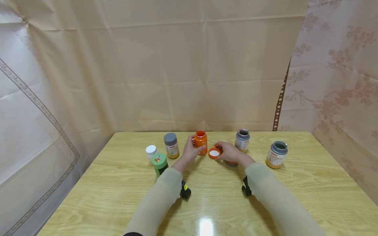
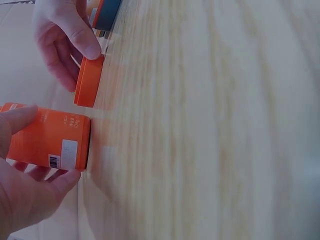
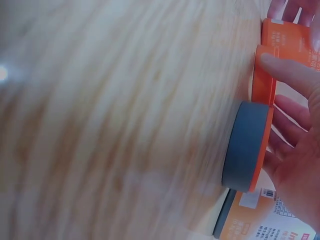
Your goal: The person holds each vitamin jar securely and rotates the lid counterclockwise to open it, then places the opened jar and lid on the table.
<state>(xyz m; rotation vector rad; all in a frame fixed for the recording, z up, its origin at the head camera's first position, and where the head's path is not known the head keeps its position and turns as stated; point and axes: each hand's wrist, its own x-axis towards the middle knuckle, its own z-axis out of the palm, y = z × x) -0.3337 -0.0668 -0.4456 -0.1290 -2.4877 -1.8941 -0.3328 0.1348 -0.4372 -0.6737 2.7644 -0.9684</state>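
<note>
My left hand [image 1: 190,151] grips an uncapped orange jar [image 1: 201,141] that stands upright near the table's back edge, thumb on one side and fingers around the other. Just right of the jar, my right hand [image 1: 229,151] pinches an orange screw lid [image 1: 214,153] by its rim. The lid lies on the table with its white inside facing up. Under the right hand, partly hidden by it, a grey lid with an orange inner face [image 3: 246,145] rests beside the orange lid. The right wrist view shows the right thumb pressed on the orange lid's edge.
To the left stand a grey-lidded jar [image 1: 172,146], a white-capped bottle [image 1: 151,151] and a green-lidded container [image 1: 159,163]. On the right are two uncapped grey-necked jars, one behind the right hand [image 1: 242,143] and one farther right [image 1: 276,156]. A cloth curtain [image 1: 200,65] hangs behind the table.
</note>
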